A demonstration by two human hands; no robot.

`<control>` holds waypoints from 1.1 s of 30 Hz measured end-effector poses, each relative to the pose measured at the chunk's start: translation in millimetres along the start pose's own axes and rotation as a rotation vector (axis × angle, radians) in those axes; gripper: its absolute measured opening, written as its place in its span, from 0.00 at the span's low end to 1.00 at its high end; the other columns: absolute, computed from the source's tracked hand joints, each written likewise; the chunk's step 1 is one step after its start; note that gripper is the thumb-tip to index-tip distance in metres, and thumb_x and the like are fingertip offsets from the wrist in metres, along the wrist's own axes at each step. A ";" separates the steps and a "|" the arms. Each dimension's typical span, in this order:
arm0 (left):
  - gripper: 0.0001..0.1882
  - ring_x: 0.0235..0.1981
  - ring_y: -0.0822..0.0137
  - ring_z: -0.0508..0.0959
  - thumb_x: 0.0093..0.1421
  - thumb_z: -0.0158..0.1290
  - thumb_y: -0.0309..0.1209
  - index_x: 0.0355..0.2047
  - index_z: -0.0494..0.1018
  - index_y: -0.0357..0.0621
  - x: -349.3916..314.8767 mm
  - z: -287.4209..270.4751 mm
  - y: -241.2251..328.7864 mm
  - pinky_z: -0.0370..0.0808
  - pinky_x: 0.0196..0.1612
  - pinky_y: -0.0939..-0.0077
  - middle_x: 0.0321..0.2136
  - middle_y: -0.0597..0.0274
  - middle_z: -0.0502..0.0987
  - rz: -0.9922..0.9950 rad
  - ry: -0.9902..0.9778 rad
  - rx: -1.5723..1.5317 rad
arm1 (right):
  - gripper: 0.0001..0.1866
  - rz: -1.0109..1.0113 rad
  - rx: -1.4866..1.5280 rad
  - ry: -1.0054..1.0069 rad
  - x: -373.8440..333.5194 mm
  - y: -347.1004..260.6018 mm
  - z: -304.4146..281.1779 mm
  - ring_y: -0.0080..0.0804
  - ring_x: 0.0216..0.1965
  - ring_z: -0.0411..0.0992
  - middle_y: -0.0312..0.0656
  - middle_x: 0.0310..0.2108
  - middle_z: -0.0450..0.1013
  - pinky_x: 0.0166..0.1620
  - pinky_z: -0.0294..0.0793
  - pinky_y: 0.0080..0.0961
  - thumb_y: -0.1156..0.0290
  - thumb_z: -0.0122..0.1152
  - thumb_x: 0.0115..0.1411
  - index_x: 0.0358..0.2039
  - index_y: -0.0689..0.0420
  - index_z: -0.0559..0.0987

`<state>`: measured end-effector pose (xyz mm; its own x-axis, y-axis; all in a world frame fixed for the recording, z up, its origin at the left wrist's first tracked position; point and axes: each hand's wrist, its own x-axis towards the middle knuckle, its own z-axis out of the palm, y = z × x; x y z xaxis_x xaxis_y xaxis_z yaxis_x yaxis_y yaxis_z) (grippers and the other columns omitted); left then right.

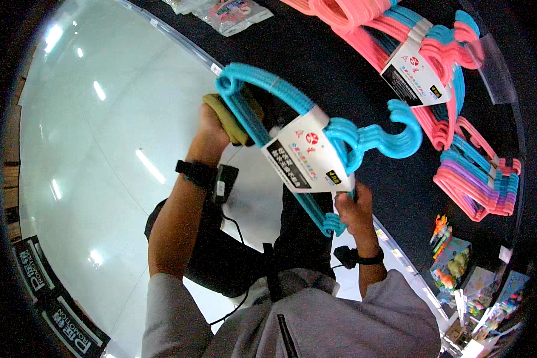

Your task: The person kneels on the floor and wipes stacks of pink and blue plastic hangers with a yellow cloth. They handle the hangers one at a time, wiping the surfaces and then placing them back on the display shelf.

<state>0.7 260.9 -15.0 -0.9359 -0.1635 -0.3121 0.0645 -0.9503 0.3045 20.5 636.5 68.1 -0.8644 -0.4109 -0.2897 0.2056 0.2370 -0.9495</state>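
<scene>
A bundle of bright blue plastic clothes hangers (316,143), banded together by a white and black paper sleeve (304,156), is held up in front of the body, above a glossy pale floor (101,149). The left hand (212,128) is raised to the bundle's rounded shoulder end, with a folded olive-yellow cloth (232,119) pressed between its fingers and the blue plastic; the fingers are closed on the cloth, seemingly so that the cloth can be rubbed along the hangers. The right hand (352,209) is closed around the lower end of the bundle, just under the paper sleeve, with fingers clamped on the blue bars, so that the bundle is steadied against the cloth's pressure. The hooks of the bundle are pointed away to the right.

A black wristband (198,173) is worn on the left wrist, and another on the right. Further bundles of pink and blue hangers (411,53) are hung on a dark display wall (340,71) beyond, with purple, pink and blue ones (477,185) lower to the right. Small colourful toys (450,262) are set out on a shelf below.
</scene>
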 end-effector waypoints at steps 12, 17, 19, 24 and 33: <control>0.32 0.57 0.45 0.72 0.68 0.31 0.49 0.61 0.65 0.39 -61.5 31.7 -52.0 0.69 0.60 0.48 0.57 0.44 0.71 -0.055 0.185 0.198 | 0.22 0.022 -0.236 0.128 -41.1 -49.5 -9.9 0.14 0.14 0.63 0.30 0.15 0.66 0.16 0.62 0.17 0.57 0.69 0.58 0.41 0.64 0.77; 0.35 0.55 0.48 0.74 0.67 0.26 0.55 0.59 0.66 0.41 -67.2 17.4 -108.0 0.70 0.59 0.51 0.53 0.46 0.73 -0.285 0.150 0.036 | 0.16 -0.027 -0.093 0.196 -9.3 -51.8 45.0 0.15 0.16 0.64 0.29 0.17 0.68 0.19 0.63 0.18 0.60 0.67 0.61 0.39 0.59 0.75; 0.39 0.51 0.46 0.77 0.65 0.30 0.61 0.57 0.69 0.41 -65.1 11.1 -130.3 0.73 0.56 0.48 0.51 0.45 0.76 -0.358 0.058 -0.022 | 0.15 -0.119 0.039 0.205 9.7 -50.2 68.4 0.15 0.15 0.63 0.29 0.15 0.66 0.18 0.62 0.18 0.59 0.63 0.64 0.37 0.59 0.74; 0.34 0.35 0.54 0.82 0.69 0.27 0.58 0.51 0.72 0.45 -58.8 9.6 -131.1 0.82 0.34 0.62 0.38 0.53 0.80 -0.417 -0.459 -0.077 | 0.17 -0.170 0.133 0.255 45.6 -45.3 116.1 0.16 0.13 0.58 0.30 0.14 0.61 0.18 0.57 0.18 0.58 0.52 0.70 0.30 0.57 0.71; 0.34 0.33 0.57 0.81 0.70 0.29 0.60 0.56 0.69 0.48 -77.0 34.7 -118.9 0.81 0.33 0.59 0.40 0.54 0.79 -0.472 0.198 0.657 | 0.12 -0.230 0.244 0.113 50.0 -38.1 100.8 0.26 0.27 0.74 0.38 0.27 0.74 0.34 0.74 0.24 0.63 0.54 0.69 0.38 0.61 0.75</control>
<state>53.0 395.7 4.1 -0.7317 0.1120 -0.6723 -0.5924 -0.5925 0.5460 15.7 518.2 77.6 -0.9432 -0.3263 -0.0626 0.0912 -0.0731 -0.9931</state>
